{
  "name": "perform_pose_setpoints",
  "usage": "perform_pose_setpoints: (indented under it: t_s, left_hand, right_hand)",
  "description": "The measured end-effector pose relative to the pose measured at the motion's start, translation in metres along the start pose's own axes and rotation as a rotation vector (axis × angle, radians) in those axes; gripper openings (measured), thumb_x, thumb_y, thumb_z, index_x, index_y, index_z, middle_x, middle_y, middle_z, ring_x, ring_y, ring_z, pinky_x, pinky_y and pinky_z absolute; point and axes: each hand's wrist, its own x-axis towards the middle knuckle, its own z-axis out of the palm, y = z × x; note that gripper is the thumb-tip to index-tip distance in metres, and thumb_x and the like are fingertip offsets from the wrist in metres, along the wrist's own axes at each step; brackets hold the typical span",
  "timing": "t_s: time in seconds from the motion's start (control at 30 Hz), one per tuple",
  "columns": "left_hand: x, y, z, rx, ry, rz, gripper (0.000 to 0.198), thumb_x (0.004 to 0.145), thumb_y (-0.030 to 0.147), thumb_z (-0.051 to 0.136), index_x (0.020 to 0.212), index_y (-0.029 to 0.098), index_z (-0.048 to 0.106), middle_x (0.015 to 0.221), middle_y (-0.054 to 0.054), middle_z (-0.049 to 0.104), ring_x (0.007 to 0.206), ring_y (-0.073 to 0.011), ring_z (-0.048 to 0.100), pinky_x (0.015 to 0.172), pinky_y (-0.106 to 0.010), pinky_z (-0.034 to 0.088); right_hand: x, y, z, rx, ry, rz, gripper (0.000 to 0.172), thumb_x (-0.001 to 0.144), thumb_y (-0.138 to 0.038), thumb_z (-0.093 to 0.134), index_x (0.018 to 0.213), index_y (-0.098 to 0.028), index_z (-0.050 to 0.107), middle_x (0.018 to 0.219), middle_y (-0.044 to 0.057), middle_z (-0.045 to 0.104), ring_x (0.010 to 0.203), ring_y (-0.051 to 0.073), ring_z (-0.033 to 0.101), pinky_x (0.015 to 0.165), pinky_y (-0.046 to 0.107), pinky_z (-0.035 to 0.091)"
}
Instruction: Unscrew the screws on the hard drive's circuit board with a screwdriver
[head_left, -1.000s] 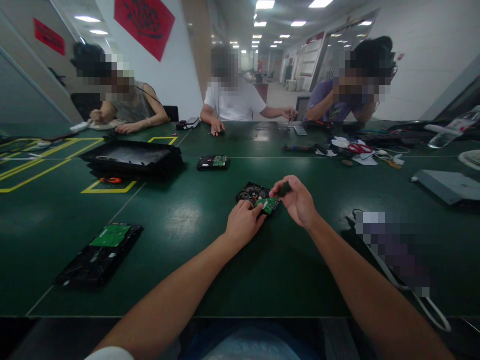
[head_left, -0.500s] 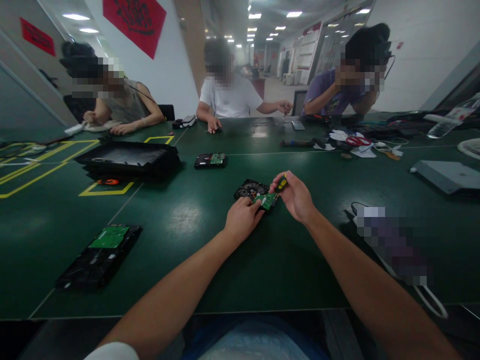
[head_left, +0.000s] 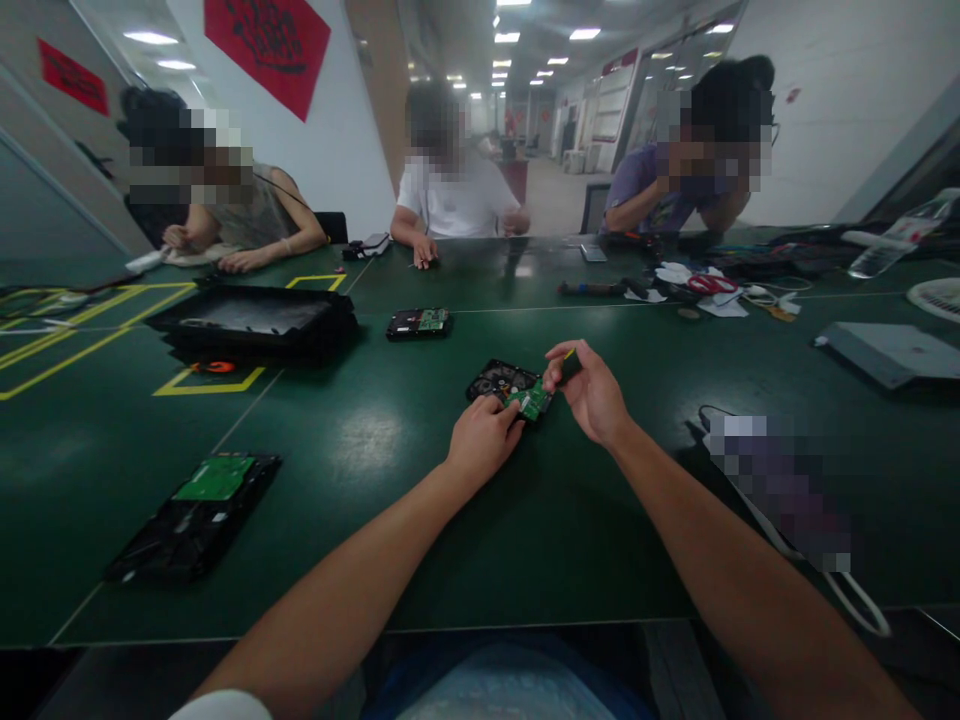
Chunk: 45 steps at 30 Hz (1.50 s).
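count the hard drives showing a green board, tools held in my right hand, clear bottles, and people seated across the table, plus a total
Hard drives showing a green board: 3
Tool in the right hand: 1
Clear bottle: 1
People seated across the table: 3
Total: 8

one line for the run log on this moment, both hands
left hand: on green circuit board | right hand: holds black-yellow tool near board | board: covers part of black hard drive
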Motion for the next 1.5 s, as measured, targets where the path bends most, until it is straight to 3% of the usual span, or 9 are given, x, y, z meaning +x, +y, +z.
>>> perform_pose_setpoints:
  t_s: [0.13, 0.33, 0.57, 0.73, 0.9, 1.23, 1.37, 1.5]
  left_hand:
    - [-0.0013, 0.0021, -0.0013, 0.022, 0.002, 0.0, 0.04, 0.101, 0.038, 0.048, 0.133, 0.022, 0.067, 0.101, -0.009, 0.065, 0.097, -0.0245, 0.057, 0.087, -0.036, 0.05]
    - [-0.0008, 0.0022, -0.0012, 0.023, -0.003, 0.008, 0.039, 0.101, 0.035, 0.047, 0.132, 0.021, 0.067, 0.101, -0.01, 0.064, 0.097, -0.0252, 0.057, 0.087, -0.037, 0.05]
    - [-0.0006, 0.0023, 0.0, 0.012, -0.004, -0.001, 0.039, 0.101, 0.034, 0.047, 0.132, 0.021, 0.066, 0.101, -0.01, 0.064, 0.098, -0.0255, 0.057, 0.088, -0.037, 0.05]
    - [-0.0006, 0.003, 0.0004, 0.013, -0.011, -0.007, 0.038, 0.101, 0.034, 0.048, 0.132, 0.022, 0.066, 0.1, -0.01, 0.064, 0.097, -0.0255, 0.057, 0.087, -0.038, 0.05]
    - [-0.0004, 0.002, 0.0005, 0.011, -0.008, 0.001, 0.04, 0.101, 0.034, 0.046, 0.134, 0.019, 0.065, 0.098, -0.01, 0.065, 0.097, -0.0256, 0.058, 0.086, -0.037, 0.051]
    - [-0.0005, 0.0004, 0.0045, -0.058, -0.015, 0.019, 0.042, 0.1, 0.032, 0.049, 0.137, 0.017, 0.062, 0.102, -0.011, 0.063, 0.1, -0.0254, 0.057, 0.096, -0.038, 0.049]
    - [0.0004, -0.0018, 0.0063, -0.067, -0.018, 0.027, 0.046, 0.098, 0.03, 0.051, 0.141, 0.016, 0.058, 0.105, -0.012, 0.062, 0.103, -0.0258, 0.056, 0.098, -0.039, 0.048]
    - [0.0011, -0.0027, 0.0059, -0.059, -0.032, 0.049, 0.049, 0.098, 0.031, 0.05, 0.143, 0.013, 0.055, 0.105, -0.013, 0.061, 0.103, -0.0265, 0.054, 0.098, -0.039, 0.048]
  right_hand:
    - [-0.0002, -0.0016, 0.001, 0.0, 0.001, 0.044, 0.052, 0.094, -0.07, 0.046, 0.093, -0.024, 0.069, 0.074, 0.001, 0.057, 0.069, 0.018, 0.057, 0.071, 0.034, 0.05]
    - [-0.0008, 0.0042, -0.0009, -0.011, 0.009, 0.01, 0.032, 0.093, -0.055, 0.06, 0.089, -0.023, 0.066, 0.082, 0.002, 0.063, 0.077, 0.018, 0.062, 0.076, 0.034, 0.051]
    - [0.0003, 0.0047, -0.0034, 0.05, 0.004, -0.004, 0.027, 0.092, -0.052, 0.063, 0.091, -0.025, 0.06, 0.083, 0.001, 0.065, 0.076, 0.019, 0.063, 0.079, 0.038, 0.053]
    - [0.0015, 0.0003, -0.0017, 0.058, -0.005, 0.02, 0.039, 0.094, -0.062, 0.053, 0.089, -0.025, 0.066, 0.07, 0.0, 0.057, 0.067, 0.019, 0.058, 0.069, 0.035, 0.051]
    - [0.001, 0.0007, -0.0028, 0.0, -0.012, 0.037, 0.05, 0.094, -0.069, 0.048, 0.088, -0.024, 0.07, 0.074, 0.003, 0.06, 0.07, 0.019, 0.059, 0.072, 0.036, 0.051]
    - [-0.0005, 0.0028, -0.0005, 0.019, 0.003, 0.002, 0.031, 0.091, -0.054, 0.061, 0.085, -0.024, 0.063, 0.085, 0.002, 0.065, 0.081, 0.02, 0.065, 0.082, 0.037, 0.052]
    - [-0.0008, 0.0023, -0.0018, 0.027, -0.002, 0.008, 0.027, 0.09, -0.052, 0.063, 0.087, -0.025, 0.06, 0.077, 0.0, 0.062, 0.075, 0.019, 0.062, 0.08, 0.037, 0.052]
    - [-0.0003, 0.0007, -0.0012, 0.031, -0.001, 0.009, 0.041, 0.094, -0.065, 0.051, 0.092, -0.026, 0.066, 0.07, 0.0, 0.055, 0.069, 0.019, 0.057, 0.075, 0.036, 0.051]
